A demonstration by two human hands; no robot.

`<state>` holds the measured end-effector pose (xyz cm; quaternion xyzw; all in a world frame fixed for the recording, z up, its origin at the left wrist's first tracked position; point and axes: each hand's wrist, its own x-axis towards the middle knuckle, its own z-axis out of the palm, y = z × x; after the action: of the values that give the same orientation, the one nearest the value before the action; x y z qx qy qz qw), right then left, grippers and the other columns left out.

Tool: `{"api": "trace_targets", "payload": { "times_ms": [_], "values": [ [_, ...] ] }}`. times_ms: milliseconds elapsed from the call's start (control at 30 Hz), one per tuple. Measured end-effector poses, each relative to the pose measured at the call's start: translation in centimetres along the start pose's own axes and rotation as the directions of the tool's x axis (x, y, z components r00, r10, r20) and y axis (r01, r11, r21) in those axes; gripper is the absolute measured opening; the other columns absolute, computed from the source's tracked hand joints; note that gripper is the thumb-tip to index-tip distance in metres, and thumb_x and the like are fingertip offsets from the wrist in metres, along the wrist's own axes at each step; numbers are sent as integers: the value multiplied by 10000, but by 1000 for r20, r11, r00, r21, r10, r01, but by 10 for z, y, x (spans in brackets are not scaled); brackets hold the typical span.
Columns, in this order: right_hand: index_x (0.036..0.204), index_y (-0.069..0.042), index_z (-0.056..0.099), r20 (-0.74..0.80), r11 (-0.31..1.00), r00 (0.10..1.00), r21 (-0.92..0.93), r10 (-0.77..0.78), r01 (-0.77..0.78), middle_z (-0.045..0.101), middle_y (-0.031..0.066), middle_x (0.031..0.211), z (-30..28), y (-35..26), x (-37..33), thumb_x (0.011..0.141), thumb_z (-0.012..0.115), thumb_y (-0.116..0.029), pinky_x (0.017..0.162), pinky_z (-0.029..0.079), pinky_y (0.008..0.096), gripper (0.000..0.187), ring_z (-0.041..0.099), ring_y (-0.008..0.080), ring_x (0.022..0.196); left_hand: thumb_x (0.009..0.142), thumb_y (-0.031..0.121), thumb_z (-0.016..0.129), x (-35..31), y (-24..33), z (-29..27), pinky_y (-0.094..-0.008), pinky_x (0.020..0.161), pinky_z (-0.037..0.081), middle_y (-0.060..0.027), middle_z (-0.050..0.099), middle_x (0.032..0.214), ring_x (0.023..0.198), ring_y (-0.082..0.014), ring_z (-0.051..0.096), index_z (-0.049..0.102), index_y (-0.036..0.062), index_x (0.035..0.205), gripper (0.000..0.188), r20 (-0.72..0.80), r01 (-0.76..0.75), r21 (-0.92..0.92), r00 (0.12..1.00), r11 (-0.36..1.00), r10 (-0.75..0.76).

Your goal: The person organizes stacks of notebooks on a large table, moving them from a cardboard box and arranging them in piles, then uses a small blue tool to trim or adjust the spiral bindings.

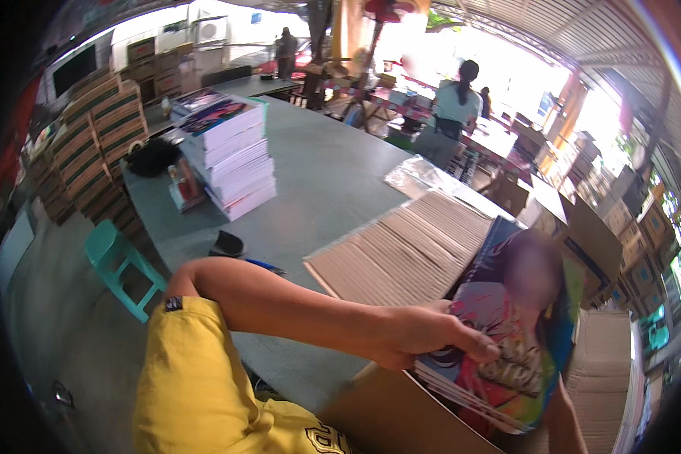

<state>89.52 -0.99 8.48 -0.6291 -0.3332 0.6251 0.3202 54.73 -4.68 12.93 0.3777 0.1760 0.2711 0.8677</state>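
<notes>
Yellow cloth of a shirt (197,363) fills the lower left, nearest of all, with the bent left arm coming out of its sleeve. Farther left stand piled cartons (102,144), and in front of them a green stool (121,261) on the floor. On the grey table (325,159), left end first, lie a black fluffy thing (153,157), then a tall pile (234,151) of books with white page edges, then a small black object (227,244) beside a blue one (263,265), too blurred to name. Flat cardboard (401,253) lies toward the right, clear plastic (412,175) just beyond it. Across the near side, the left hand (431,333) is closed on the edge of some bright-covered books (514,356), thumb on the top cover. They are tilted at the mouth of a box (401,408); whether they reach inside I cannot tell. Behind, well apart, a person (458,106) stands with their back turned. At the books' lower right edge is the right hand (564,420), mostly hidden, so how far its fingers are closed cannot be told. Farther right, more cardboard (601,352) lies beside the books, with stacked boxes (632,234) beyond.
</notes>
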Motion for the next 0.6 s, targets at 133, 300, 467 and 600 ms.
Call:
{"api": "trace_targets", "payload": {
  "times_ms": [133, 300, 467, 600],
  "values": [
    [1120, -12, 534, 175, 913, 934, 330, -311, 241, 605, 125, 1005, 99, -28, -33, 831, 474, -580, 818, 480, 377, 639, 589, 259, 907, 744, 171, 726, -47, 14, -13, -313, 861, 492, -84, 602, 1080, 965, -173, 588, 466, 33, 1199, 542, -11, -165, 24, 986, 986, 165],
    [1142, -27, 515, 328, 888, 854, 366, -403, 278, 602, 117, 1027, 229, -36, -47, 841, 508, -519, 823, 479, 371, 577, 589, 238, 916, 690, 230, 773, -105, 21, -69, -328, 843, 487, -91, 616, 1054, 941, -187, 593, 514, 61, 1177, 578, -223, -109, 513, 941, 851, 255],
    [1094, -48, 532, 505, 941, 802, 274, -318, 201, 601, 100, 1018, 331, -52, 20, 821, 576, -267, 819, 481, 366, 352, 595, 218, 899, 736, 676, 543, -167, 58, -132, -304, 781, 478, -80, 627, 1027, 918, -171, 595, 551, 81, 1154, 727, -508, -151, 344, 801, 927, 319],
    [1073, -45, 536, 589, 910, 728, 398, -351, 117, 600, 88, 994, 434, -72, 88, 808, 606, -223, 834, 467, 350, 328, 575, 203, 923, 784, 702, 419, -230, 86, -283, -351, 902, 436, -81, 641, 1027, 931, -222, 617, 494, 96, 1245, 766, -550, -193, 445, 712, 875, 436]
  ]
}}
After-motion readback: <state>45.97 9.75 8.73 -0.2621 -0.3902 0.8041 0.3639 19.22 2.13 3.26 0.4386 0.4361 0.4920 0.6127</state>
